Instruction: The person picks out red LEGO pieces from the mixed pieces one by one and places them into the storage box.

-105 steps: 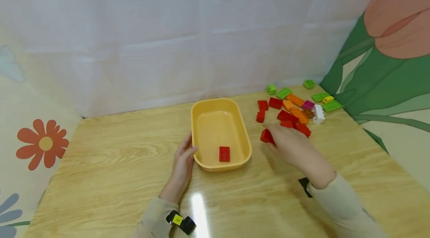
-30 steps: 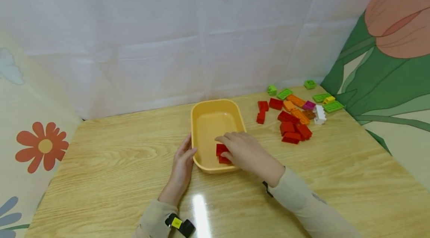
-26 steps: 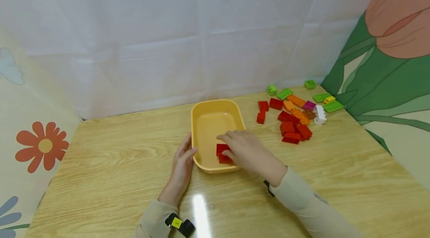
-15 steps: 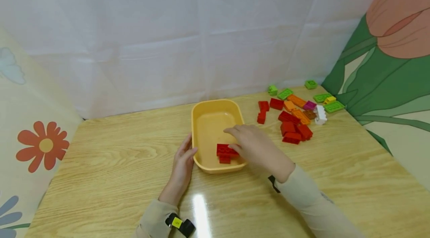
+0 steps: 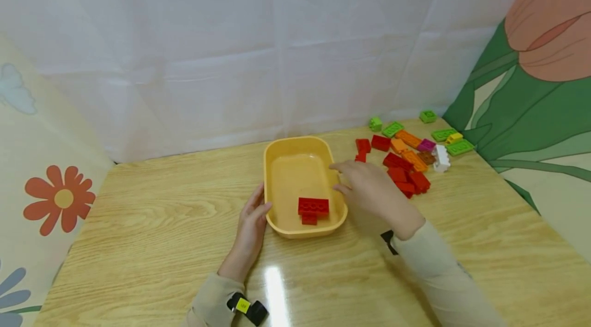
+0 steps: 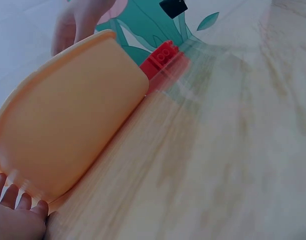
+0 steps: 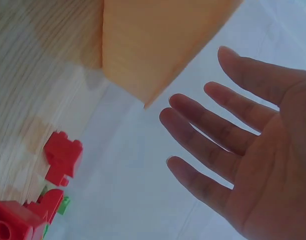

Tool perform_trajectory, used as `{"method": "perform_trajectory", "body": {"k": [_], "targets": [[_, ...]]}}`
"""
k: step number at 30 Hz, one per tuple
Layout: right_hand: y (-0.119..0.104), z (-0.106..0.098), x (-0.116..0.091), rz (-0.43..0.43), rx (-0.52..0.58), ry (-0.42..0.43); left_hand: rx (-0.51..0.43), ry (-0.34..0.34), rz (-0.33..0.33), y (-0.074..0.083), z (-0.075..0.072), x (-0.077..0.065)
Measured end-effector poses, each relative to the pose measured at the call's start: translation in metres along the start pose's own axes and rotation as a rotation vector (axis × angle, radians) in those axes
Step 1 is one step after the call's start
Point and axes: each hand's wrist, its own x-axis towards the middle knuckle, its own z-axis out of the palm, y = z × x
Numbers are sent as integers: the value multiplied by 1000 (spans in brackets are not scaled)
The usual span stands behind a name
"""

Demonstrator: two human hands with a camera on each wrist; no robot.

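Note:
My left hand (image 5: 250, 227) holds the left side of a yellow plastic box (image 5: 295, 137), its thumb at the rim and its fingers along the outer wall. In the left wrist view, the fingertips (image 6: 41, 206) lie against the box's outside. Inside the box, toward the near end, a longer red building brick (image 5: 313, 206) overlaps a smaller red brick (image 5: 309, 219). Over the box's right rim hovers my right hand (image 5: 369, 188). Its fingers are spread and hold nothing, as the right wrist view shows.
Right of the box lies a loose heap of red bricks (image 5: 398, 161), with orange bricks (image 5: 414, 160), a white brick (image 5: 440, 158), a purple brick (image 5: 427, 145) and green bricks (image 5: 393, 129) behind. A white cloth (image 5: 194, 60) hangs along the wooden table's (image 5: 175, 204) back edge.
My right hand brought a red brick from the heap into the box, let go of it, and moved up and right to the rim. My left hand stayed at the box.

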Motion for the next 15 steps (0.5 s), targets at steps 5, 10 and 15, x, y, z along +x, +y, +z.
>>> {"method": "perform_trajectory", "body": {"k": [5, 10, 15], "targets": [[14, -2, 3, 44, 37, -6, 23, -1, 1, 0, -1, 1], [29, -2, 6, 68, 50, -5, 16, 0, -3, 1, -1, 0], [44, -4, 4, 118, 74, -23, 9, -15, 0, 2, -1, 0]]}}
